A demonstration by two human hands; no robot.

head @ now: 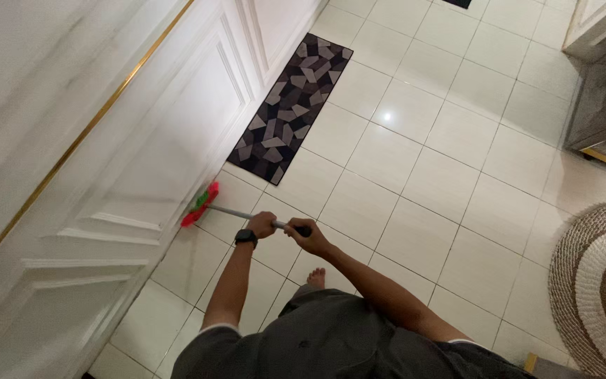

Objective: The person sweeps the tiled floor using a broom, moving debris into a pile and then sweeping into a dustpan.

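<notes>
Where both hands (pixel 285 228) clasp: red-green broom (pixel 201 205) beside patterned mat (pixel 292 105).

Dim, warm indoor light from overhead. One small bright glare spot on the tiled floor (pixel 387 116), far of my hands. Soft, faint shadows only. White cabinet (pixel 50 105) on the left is smeared with motion blur, especially near the frame edge. Centre fairly sharp; round woven rug (pixel 597 281) at right slightly soft. Whole view tilted.
</notes>
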